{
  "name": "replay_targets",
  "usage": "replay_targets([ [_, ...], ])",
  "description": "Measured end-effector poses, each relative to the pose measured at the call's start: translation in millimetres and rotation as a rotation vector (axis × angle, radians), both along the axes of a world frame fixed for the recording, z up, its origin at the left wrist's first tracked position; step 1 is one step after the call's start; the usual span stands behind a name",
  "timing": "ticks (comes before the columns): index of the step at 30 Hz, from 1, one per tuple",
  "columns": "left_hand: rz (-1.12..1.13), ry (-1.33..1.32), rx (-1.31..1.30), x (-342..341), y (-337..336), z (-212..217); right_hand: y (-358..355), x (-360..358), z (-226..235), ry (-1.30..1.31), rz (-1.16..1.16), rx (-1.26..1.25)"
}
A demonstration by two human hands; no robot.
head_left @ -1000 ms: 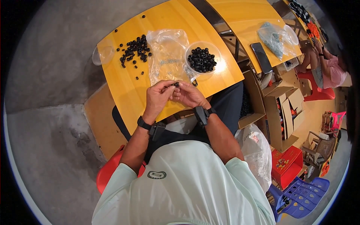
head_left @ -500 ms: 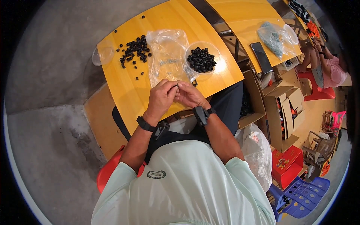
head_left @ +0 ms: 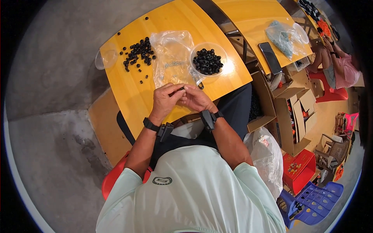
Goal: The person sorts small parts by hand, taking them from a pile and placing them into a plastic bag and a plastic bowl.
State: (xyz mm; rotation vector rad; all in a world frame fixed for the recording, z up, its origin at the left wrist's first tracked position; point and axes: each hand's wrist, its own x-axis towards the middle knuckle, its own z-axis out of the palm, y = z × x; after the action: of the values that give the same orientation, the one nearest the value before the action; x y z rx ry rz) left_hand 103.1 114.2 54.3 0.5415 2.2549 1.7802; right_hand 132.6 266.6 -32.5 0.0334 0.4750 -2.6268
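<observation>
My left hand (head_left: 164, 99) and my right hand (head_left: 197, 98) meet above the near edge of the yellow table, fingertips pinched together. Between them shows a small black piece (head_left: 182, 88), mostly covered by the fingers. Just beyond the hands lies a clear plastic bag (head_left: 171, 52) with small grey bits in it. To its right, a round clear tub (head_left: 222, 52) holds many black ring-like beads (head_left: 209, 62). Loose black beads (head_left: 138, 51) are scattered left of the bag. A small black loop-shaped piece (head_left: 201, 86) lies close to my right hand.
At the table's left edge is a clear lid (head_left: 106, 59). A second yellow table (head_left: 248, 19) on the right bears a phone (head_left: 270, 58) and a bag of grey-green pieces (head_left: 280, 39). Cardboard boxes (head_left: 285, 116) and a blue chair (head_left: 316, 204) stand right; another person (head_left: 345, 72) sits farther off.
My left wrist has turned slightly and its fingers have shifted a little around the small black piece. My right hand stays almost still.
</observation>
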Motion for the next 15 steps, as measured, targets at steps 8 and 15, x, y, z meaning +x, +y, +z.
replay_targets([
  [8, -0.046, 0.128, -0.231, -7, -6, 8, -1, -1, 3, -0.002, 0.031, 0.038],
  [15, -0.090, 0.217, -0.381, -6, 0, 15, -5, 3, 8, -0.004, 0.035, 0.254],
])
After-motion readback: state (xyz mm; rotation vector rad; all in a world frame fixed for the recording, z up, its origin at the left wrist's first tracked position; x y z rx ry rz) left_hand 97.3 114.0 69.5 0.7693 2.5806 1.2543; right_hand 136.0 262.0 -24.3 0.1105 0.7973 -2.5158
